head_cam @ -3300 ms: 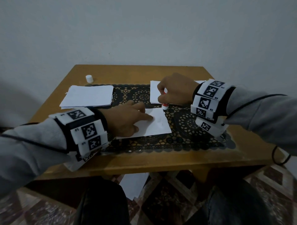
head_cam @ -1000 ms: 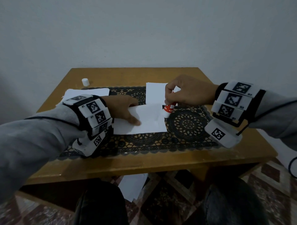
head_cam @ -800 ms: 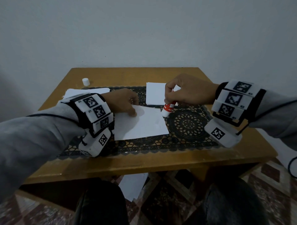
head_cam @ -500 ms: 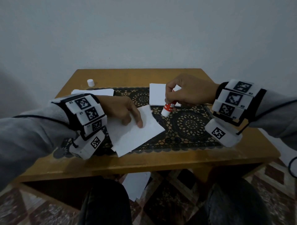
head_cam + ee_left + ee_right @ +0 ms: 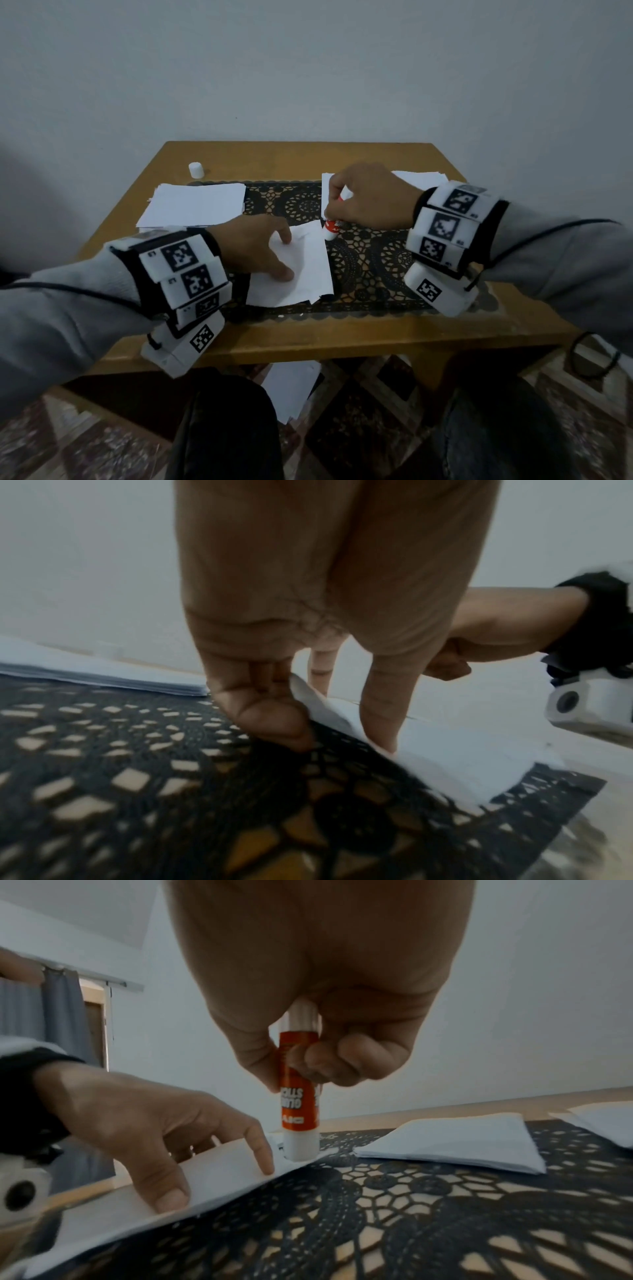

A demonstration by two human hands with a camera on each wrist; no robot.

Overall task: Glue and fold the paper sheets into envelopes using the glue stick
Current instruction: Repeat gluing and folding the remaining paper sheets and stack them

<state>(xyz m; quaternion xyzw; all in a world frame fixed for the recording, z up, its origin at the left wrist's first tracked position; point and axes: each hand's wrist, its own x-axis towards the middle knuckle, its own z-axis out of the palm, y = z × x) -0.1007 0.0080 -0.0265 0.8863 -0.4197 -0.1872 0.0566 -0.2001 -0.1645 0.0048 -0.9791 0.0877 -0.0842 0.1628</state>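
From the head view, the step in hand looks like gluing an edge of the white, partly folded paper sheet (image 5: 301, 267), which lies on the black lace mat (image 5: 370, 260) at the middle of the square wooden counter (image 5: 308, 157). The left hand (image 5: 253, 246) presses the sheet flat with spread, straight fingers, grasping nothing. The right hand (image 5: 370, 202) has its grip clenched round the orange-and-white plastic glue stick (image 5: 331, 229), whose tip meets the sheet's far right corner. Left of the sheet sits a thick stack of plain white sheets (image 5: 195, 205); behind the right hand lies a smaller white pile (image 5: 421, 178). A small white cylindrical cap (image 5: 196, 169) stands beyond the stack.

In the left wrist view, the sheet (image 5: 445, 753) is thin and limp, its near edge lifted off the openwork mat (image 5: 171, 764) beside the thumb.

In the right wrist view, the glue stick (image 5: 298, 1096) stands nearly upright, nozzle on the sheet (image 5: 219, 1172), just beside the left index fingertip (image 5: 266, 1164). The next move probably calls for a light, steady drag along the edge while the left hand holds firm, since such paper wrinkles easily.
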